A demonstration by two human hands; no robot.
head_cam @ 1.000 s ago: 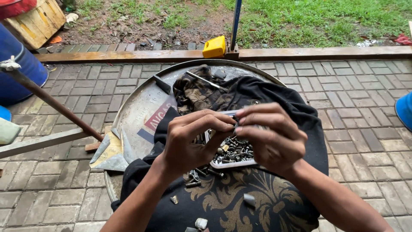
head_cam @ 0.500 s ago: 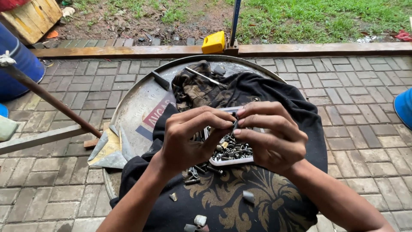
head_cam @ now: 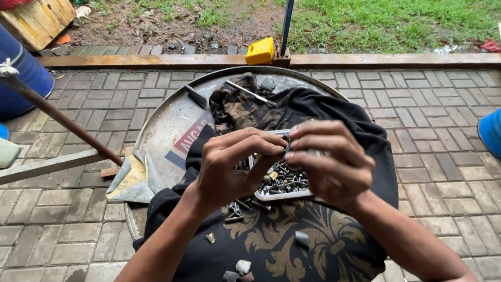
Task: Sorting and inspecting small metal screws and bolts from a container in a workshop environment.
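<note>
outdoor brick paving (head_cam: 428, 136), grass strip beyond a wooden curb at top. round metal drum lid (head_cam: 167, 125) sits on the paving, draped with a black cloth with gold print (head_cam: 292, 245). left hand (head_cam: 229, 167) and right hand (head_cam: 329, 162) meet above the cloth, fingertips pinched together on a small dark metal piece (head_cam: 286, 150), too small to tell what kind. both hands curled nearly closed, thumbs and forefingers touching the piece. directly under the hands a white tray of bolts and nuts (head_cam: 282, 183) rests on the cloth. loose bolts (head_cam: 237, 209) lie just left of the tray, a few small metal bits (head_cam: 237, 269) near bottom edge. yellow plastic container (head_cam: 260, 50) by the curb beside a blue pole (head_cam: 286, 26). blue barrel (head_cam: 23, 78) at left, rusty rod (head_cam: 62, 122) crossing in front of it.
</note>
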